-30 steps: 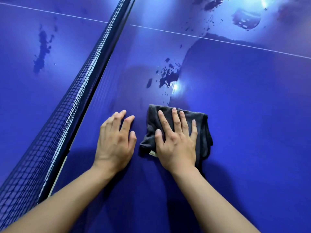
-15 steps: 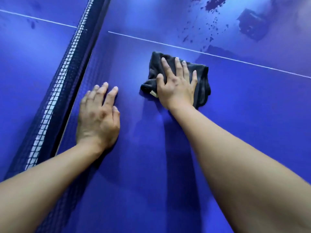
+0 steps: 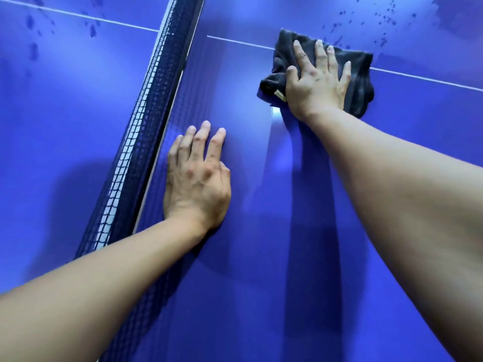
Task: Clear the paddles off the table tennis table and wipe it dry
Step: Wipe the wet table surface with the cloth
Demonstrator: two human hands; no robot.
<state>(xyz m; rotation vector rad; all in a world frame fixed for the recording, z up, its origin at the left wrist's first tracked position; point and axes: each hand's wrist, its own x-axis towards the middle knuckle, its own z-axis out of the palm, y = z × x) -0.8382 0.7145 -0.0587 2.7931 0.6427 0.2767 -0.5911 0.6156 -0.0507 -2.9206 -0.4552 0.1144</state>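
Dark grey cloth (image 3: 362, 82) lies on the blue bench (image 3: 261, 270), right of the net (image 3: 146, 121) and well apart from it, covering part of the white line (image 3: 235, 42). The right grip (image 3: 317, 84) presses flat on the cloth, fingers straight and spread, none curled round the fabric, which shows beyond the fingertips and on both sides of the palm. The left grip (image 3: 196, 184) rests flat on bare bench just right of the net, fingers straight and close together, holding nothing. Dark water drops (image 3: 384, 20) speckle the surface beyond the cloth, farther from the net; more blotches (image 3: 32, 50) lie left of the net.
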